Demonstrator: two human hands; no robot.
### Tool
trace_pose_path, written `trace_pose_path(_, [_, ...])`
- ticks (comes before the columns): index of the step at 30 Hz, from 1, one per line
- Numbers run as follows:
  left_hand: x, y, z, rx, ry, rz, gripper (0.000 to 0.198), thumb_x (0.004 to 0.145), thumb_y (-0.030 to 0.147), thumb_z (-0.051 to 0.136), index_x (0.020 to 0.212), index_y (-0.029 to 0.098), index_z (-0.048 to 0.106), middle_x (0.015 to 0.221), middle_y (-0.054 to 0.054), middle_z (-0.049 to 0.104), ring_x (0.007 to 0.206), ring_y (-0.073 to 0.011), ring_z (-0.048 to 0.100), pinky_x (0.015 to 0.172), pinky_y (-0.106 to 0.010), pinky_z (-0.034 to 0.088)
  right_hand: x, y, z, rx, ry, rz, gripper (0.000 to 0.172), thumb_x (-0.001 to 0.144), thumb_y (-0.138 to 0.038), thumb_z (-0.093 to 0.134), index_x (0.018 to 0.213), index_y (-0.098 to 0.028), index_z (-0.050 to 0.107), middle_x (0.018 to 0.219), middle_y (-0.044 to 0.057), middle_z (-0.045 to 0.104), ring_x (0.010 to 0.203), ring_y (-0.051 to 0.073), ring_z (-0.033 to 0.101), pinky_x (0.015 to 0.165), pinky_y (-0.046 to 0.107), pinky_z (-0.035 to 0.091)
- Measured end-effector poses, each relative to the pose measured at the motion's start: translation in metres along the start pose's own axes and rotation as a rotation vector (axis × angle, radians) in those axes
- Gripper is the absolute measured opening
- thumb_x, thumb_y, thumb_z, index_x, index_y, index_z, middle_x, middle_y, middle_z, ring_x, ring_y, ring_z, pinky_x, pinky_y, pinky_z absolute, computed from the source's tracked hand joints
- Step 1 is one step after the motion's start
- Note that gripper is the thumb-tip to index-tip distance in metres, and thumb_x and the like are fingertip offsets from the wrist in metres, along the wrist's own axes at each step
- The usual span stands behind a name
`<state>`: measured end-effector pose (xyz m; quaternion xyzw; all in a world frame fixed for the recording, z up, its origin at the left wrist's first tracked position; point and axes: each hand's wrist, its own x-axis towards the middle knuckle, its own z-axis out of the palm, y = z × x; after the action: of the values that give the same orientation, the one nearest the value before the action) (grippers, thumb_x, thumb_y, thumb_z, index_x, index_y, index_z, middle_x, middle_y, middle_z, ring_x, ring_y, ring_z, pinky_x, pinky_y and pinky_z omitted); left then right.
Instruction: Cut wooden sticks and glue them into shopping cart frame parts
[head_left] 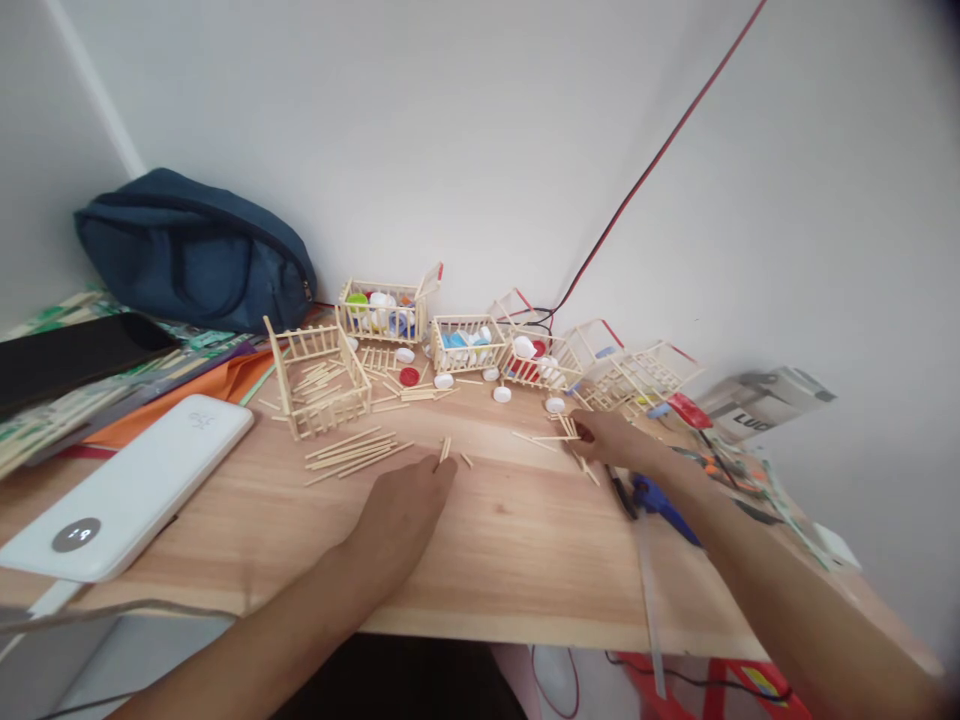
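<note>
My left hand (401, 515) lies on the wooden table (495, 560), its fingertips touching short wooden sticks (448, 450) at the middle; the fingers look closed together around a stick end. My right hand (611, 437) reaches to the right, fingers curled over a small bundle of sticks (566, 428). A loose pile of longer sticks (352, 452) lies left of my left hand. An open stick-built crate (319, 378) holding sticks stands behind that pile.
Several small stick baskets (465, 345) with coloured bottle caps line the back wall. A blue glue gun (664, 505) lies under my right forearm. A white power bank (127, 485), a dark phone (71, 358) and a blue bag (195, 250) sit at left.
</note>
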<state>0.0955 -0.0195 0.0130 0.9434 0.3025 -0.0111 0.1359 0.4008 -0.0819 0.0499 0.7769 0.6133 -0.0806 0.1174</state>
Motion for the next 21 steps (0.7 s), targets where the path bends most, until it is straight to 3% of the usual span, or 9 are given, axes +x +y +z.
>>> trace_pose_path(5, [0.001, -0.001, 0.002, -0.011, -0.001, 0.004, 0.026, 0.090, 0.008, 0.032, 0.101, 0.017, 0.054, 0.097, -0.007, 0.063, 0.087, -0.0219, 0.062, 0.073, -0.034, 0.048, 0.011, -0.019, -0.029, 0.019, 0.071, -0.117, 0.006, 0.080, -0.013, 0.052, 0.081, -0.018, 0.055, 0.074, 0.002, 0.064, 0.063, 0.014, 0.054, 0.059, 0.023, 0.035])
trace_pose_path(10, [0.001, -0.002, 0.003, -0.026, 0.002, 0.001, 0.027, 0.091, 0.009, 0.031, 0.102, 0.017, 0.054, 0.097, -0.007, 0.063, 0.086, -0.0221, 0.063, 0.071, -0.034, 0.049, 0.036, -0.070, -0.050, 0.023, 0.169, -0.264, 0.007, 0.081, -0.012, 0.051, 0.082, -0.017, 0.056, 0.078, 0.004, 0.064, 0.067, 0.014, 0.054, 0.061, 0.023, 0.035])
trace_pose_path(17, [0.001, -0.003, 0.004, -0.109, 0.038, 0.016, 0.027, 0.094, 0.013, 0.030, 0.105, 0.016, 0.055, 0.105, -0.009, 0.064, 0.090, -0.0225, 0.063, 0.077, -0.036, 0.050, 0.069, -0.159, -0.043, 0.015, 0.207, -0.423, 0.018, 0.084, -0.005, 0.047, 0.094, -0.014, 0.059, 0.096, 0.011, 0.068, 0.084, 0.018, 0.062, 0.071, 0.024, 0.043])
trace_pose_path(21, [0.003, -0.004, 0.006, -0.109, 0.049, 0.035, 0.026, 0.093, 0.013, 0.033, 0.107, 0.016, 0.055, 0.104, -0.009, 0.065, 0.091, -0.0242, 0.064, 0.078, -0.038, 0.051, 0.086, -0.189, -0.039, 0.006, 0.216, -0.460, 0.023, 0.086, -0.004, 0.046, 0.106, -0.010, 0.057, 0.109, 0.017, 0.065, 0.091, 0.022, 0.064, 0.075, 0.029, 0.046])
